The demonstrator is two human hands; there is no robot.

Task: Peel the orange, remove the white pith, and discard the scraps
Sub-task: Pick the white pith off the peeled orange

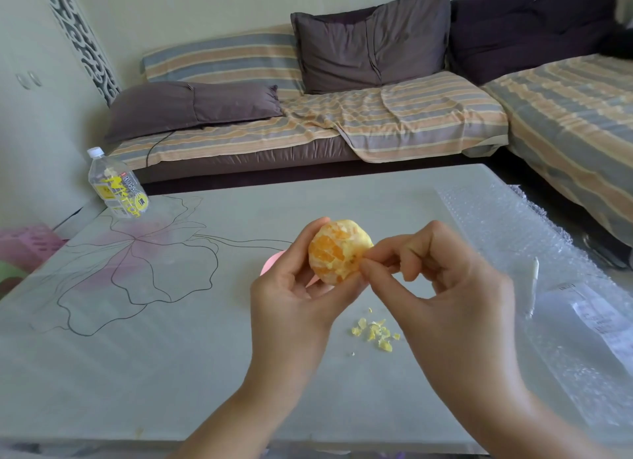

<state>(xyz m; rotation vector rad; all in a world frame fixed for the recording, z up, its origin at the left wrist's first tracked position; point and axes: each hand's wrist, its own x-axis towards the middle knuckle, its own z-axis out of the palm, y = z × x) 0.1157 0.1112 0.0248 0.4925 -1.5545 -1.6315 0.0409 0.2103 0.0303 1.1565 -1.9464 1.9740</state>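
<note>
Orange point(337, 251): peeled and roundish, with no clear long axis; held above the middle of the table, its bared flesh facing the camera, pale pith left on its top and right side
Left hand point(294, 297): cups the orange from the left and below, fingers curled round it, thumb up along its left edge
Right hand point(445, 287): thumb and forefinger pinched together at the orange's right side; whether they hold a shred of pith cannot be told; the other fingers are curled in
Scraps point(375, 332): small yellow-white heap on the table point(171, 373), below the hands and apart from them
Pink object point(274, 261): mostly hidden behind the left hand
Right side: bubble wrap point(513, 225) over the tabletop, a white strip point(533, 284) and a printed label point(603, 325) on it
Far left corner: plastic bottle point(116, 188), upright, well apart from the hands
Open room: bare tabletop with a flower drawing to the left
Beyond the far edge: striped sofa point(342, 129) with dark pillows
</note>
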